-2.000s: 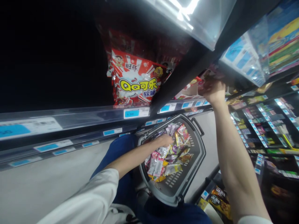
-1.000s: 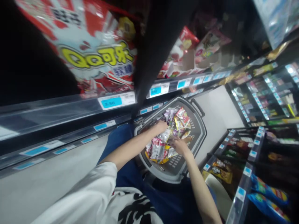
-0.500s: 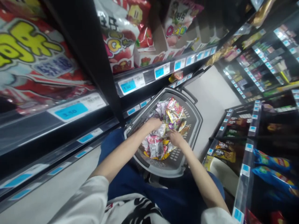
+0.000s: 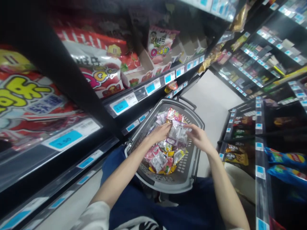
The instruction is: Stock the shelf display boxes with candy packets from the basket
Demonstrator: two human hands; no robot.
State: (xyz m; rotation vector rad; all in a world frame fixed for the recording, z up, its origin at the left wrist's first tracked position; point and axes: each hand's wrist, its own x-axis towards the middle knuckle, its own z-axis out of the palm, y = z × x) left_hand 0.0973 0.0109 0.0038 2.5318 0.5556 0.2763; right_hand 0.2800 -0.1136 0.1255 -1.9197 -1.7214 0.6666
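A grey shopping basket [image 4: 192, 159] stands between my knees with several small candy bags in it. Over the pile a silvery-purple bag [image 4: 178, 132] is raised between my two hands. My left hand [image 4: 161, 132] grips its left side, fingers closed at the edge. On the other side my right hand [image 4: 198, 137] pinches the bag's right edge. Below them in the basket lie a pink and silver bag [image 4: 157, 158] and a yellow-edged bag [image 4: 179, 155]. A red bag [image 4: 173, 114] lies toward the far end.
Shelves on the left hold a large red candy bag [image 4: 28, 95] and white-and-red gummy bags [image 4: 96, 68] above a price rail [image 4: 124, 103]. At the right, a shelf carries blue snack bags [image 4: 285, 158]. Pale floor [image 4: 203, 92] shows beyond the basket.
Both hands have risen from within the pile, and the silvery-purple bag is now lifted between them. My right hand has moved to the right. The view has shifted, showing more of the left shelf.
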